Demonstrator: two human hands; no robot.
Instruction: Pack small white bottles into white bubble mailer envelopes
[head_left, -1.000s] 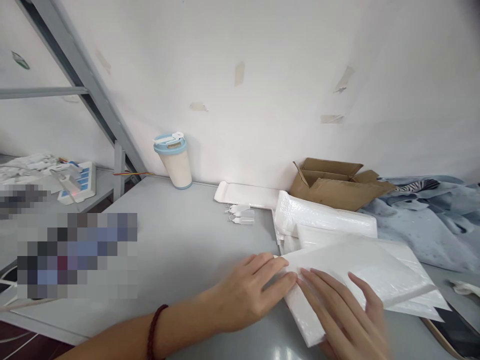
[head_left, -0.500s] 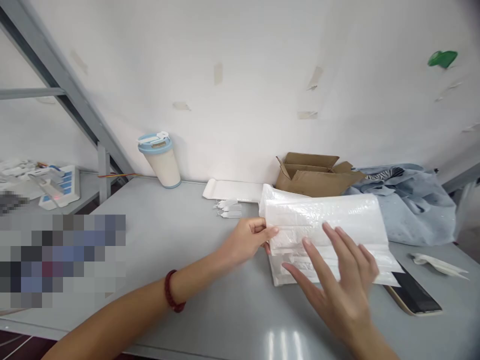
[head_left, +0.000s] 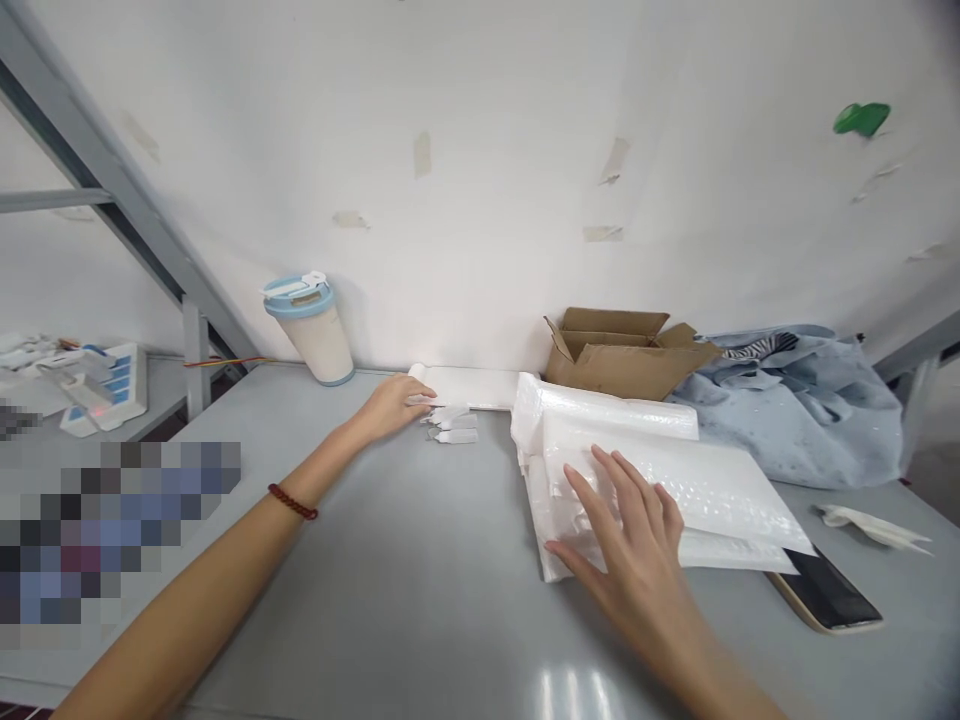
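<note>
1. White bubble mailers [head_left: 660,480] stacked at 3 o'clock on the grey table [head_left: 390,560]; R hand [head_left: 626,545] flat on top, fingers spread, gripping nothing.
2. L hand [head_left: 394,403] at 12 o'clock, fingertips loosely curled, touching the small white bottles [head_left: 456,424], none clamped yet.
3. Best pinch one bottle only, keep the stack pinned.

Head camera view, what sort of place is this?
Probably a small packing station: a stack of white bubble mailers on a grey table, an open brown cardboard box, small white plastic bottles.
</note>
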